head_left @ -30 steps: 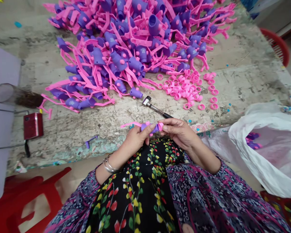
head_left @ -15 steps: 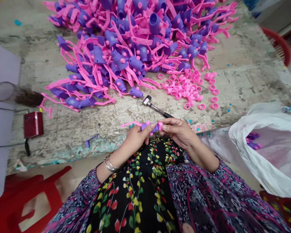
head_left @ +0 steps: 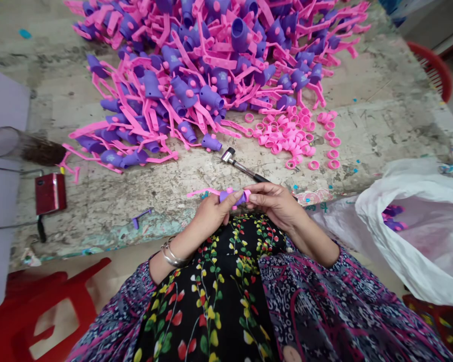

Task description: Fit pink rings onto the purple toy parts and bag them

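My left hand (head_left: pixel 211 213) is closed around a purple and pink toy part (head_left: pixel 228 195) at the near edge of the worn table (head_left: pixel 373 110). Its thin pink arm sticks out to the left. My right hand (head_left: pixel 275 201) pinches a pink ring (head_left: pixel 246 195) against the purple tip of that part. Both hands meet just above my lap. A small metal hammer (head_left: pixel 241 166) lies on the table right behind my hands. Further back is a heap of loose pink rings (head_left: pixel 294 136) and a big pile of pink and purple parts (head_left: pixel 207 65).
A white plastic bag (head_left: pixel 419 226) holding some purple parts hangs open at the right. A red box (head_left: pixel 50 193) and a mesh strainer (head_left: pixel 7 143) sit at the left. A red stool (head_left: pixel 38 311) stands at lower left, a red basket (head_left: pixel 434 70) at far right.
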Motion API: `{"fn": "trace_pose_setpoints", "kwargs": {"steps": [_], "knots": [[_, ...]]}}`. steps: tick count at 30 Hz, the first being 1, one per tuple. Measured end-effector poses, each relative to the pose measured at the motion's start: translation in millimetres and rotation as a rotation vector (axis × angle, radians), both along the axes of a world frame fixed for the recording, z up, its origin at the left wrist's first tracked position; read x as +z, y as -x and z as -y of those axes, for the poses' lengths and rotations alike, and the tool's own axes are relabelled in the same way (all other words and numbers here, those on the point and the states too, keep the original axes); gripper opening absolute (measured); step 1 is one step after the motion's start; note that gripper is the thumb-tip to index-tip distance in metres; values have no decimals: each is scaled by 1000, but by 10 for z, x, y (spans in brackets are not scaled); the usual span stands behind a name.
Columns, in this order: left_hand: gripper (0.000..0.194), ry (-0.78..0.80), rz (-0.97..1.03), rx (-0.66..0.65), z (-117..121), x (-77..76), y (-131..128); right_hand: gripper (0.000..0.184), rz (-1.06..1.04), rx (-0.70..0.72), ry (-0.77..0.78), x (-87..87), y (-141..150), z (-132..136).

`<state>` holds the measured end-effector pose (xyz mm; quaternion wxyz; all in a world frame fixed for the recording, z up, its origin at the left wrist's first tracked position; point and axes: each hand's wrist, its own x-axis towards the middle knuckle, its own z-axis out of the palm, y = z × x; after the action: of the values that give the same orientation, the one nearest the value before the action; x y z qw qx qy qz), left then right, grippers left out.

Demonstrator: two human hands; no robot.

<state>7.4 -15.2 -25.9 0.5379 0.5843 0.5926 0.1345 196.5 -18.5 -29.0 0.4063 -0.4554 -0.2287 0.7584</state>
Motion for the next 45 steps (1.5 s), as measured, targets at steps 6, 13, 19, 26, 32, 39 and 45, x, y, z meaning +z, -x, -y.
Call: {"fn": "trace_pose_setpoints", "kwargs": {"steps": [6, 13, 19, 26, 32, 39, 45], "knots": [[70, 26, 6, 20, 6, 21, -27, 29, 16, 0, -24, -26, 19, 11], [58, -7, -38, 72, -7, 56, -47, 27, 75, -8, -97, -36, 28, 29], [56, -84, -141, 99, 16, 15, -50, 24, 112, -21, -161, -99, 49, 55], [48, -127, -135, 129, 9, -8, -58, 29, 128, -25, -230, -137, 75, 52], [46, -19, 238, 136, 12, 43, -74, 28, 190, 3, -311, -71, 43, 46], [41, 25, 402, 116, 21, 66, -31, 25, 293, -6, -384, 0, 39, 62], [41, -102, 236, 127, 31, 33, -57, 20, 283, -86, -415, -37, 62, 68]]}}
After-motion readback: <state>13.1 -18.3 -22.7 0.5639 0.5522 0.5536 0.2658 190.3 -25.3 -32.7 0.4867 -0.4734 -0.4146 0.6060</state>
